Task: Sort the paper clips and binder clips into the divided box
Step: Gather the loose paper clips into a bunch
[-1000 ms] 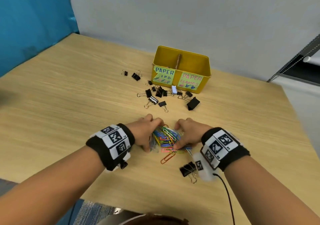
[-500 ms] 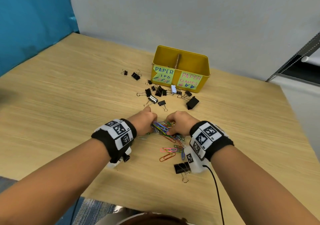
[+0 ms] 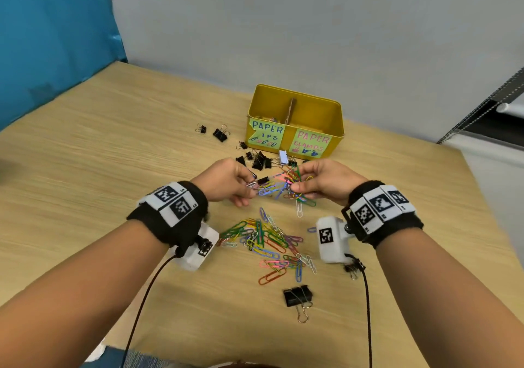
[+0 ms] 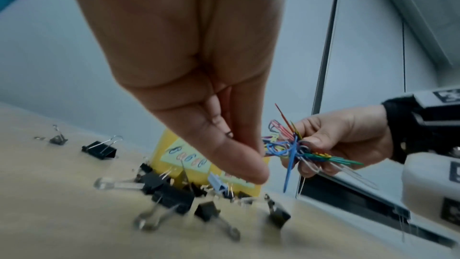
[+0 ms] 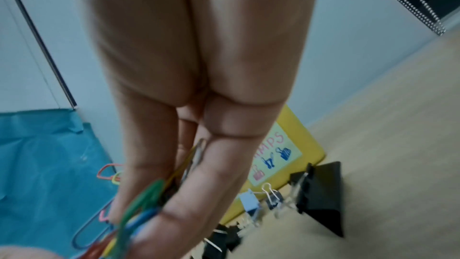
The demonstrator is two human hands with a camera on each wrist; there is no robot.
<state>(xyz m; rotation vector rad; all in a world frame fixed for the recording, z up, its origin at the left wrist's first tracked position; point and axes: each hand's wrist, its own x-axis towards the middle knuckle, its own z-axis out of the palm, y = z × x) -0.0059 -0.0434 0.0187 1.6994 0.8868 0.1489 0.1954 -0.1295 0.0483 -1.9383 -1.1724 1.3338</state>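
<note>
Standing over a pale wood-grain table (image 3: 85, 186) set against a grey wall (image 3: 312, 27), with a teal sheet (image 3: 51, 35) hanging at the left, the person has both hands raised just above the tabletop. The right hand (image 3: 326, 183) pinches a tangled bunch of coloured paper clips (image 3: 292, 186), thumb and fingers curled round it; the bunch stretches sideways between the hands. The left hand (image 3: 226, 183) pinches its other end with curled fingertips. More loose paper clips (image 3: 266, 240) lie scattered on the table under the wrists, pointing every way. Black binder clips (image 3: 258, 160) cluster just before the yellow divided box (image 3: 295, 101), with another binder clip (image 3: 297, 296) nearer the person. The box's front labels read "PAPER ..IPS" at left and "PAPER CLAMPS" at right; a cardboard divider (image 3: 291, 109) runs front to back.
</note>
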